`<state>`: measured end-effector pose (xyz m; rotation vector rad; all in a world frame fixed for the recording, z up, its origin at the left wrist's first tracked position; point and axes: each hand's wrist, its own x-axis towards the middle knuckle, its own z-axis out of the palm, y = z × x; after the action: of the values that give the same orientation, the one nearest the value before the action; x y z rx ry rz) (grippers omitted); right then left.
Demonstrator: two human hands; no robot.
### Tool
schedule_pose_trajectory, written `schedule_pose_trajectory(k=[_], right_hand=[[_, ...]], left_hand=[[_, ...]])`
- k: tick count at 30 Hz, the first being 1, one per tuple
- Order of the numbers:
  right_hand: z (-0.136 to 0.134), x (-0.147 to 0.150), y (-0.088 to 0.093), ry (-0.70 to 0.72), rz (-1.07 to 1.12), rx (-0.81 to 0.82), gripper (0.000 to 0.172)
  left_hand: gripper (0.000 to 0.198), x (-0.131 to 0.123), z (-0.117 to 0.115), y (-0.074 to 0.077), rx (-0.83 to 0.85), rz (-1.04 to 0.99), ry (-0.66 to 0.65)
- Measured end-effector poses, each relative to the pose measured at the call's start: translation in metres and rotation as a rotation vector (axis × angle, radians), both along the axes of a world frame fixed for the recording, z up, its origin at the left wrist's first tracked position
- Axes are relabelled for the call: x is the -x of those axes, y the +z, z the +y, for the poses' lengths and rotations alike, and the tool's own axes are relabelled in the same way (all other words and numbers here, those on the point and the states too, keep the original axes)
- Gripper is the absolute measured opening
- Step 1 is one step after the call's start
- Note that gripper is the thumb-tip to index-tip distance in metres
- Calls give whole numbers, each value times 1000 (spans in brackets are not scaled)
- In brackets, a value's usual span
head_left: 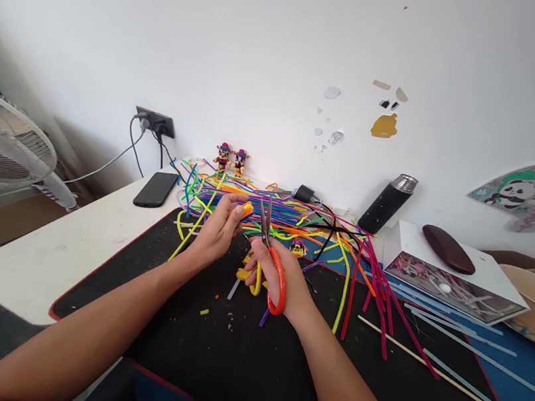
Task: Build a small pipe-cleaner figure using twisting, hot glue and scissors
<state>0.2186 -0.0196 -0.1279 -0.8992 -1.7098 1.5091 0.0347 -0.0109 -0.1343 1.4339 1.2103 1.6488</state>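
My left hand (220, 228) pinches a small orange and yellow piece (246, 210) between thumb and fingers. My right hand (286, 277) is closed around a pair of scissors (277, 286) with one orange and one yellow handle loop. The scissor blades point up and away, slightly parted, just right of the orange piece and apart from it. Below my right fingers lies a yellow piece (242, 273), partly hidden by the hand. A small figure's head (297, 246) rests just behind my right hand. Small yellow-green and orange scraps (204, 312) lie on the black mat (202, 365).
Many coloured strips (266, 208) heap along the wall. Two small figures (223, 157) stand behind them. A phone (155, 190) lies at left, near a fan (3, 134). On the right are a black flask (387, 204), a white box (458, 272), a glasses case (448, 248) and a thin stick (424, 363).
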Motion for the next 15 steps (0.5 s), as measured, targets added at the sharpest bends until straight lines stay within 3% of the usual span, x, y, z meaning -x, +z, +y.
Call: schedule_pose_trajectory(k=[10, 15], right_hand=[[-4, 0, 3, 32, -118, -11, 52], [-6, 0, 0, 45, -184, -75, 52]], left_hand=[[33, 3, -1, 1, -91, -106, -7], [36, 0, -4, 3, -113, -60, 45]])
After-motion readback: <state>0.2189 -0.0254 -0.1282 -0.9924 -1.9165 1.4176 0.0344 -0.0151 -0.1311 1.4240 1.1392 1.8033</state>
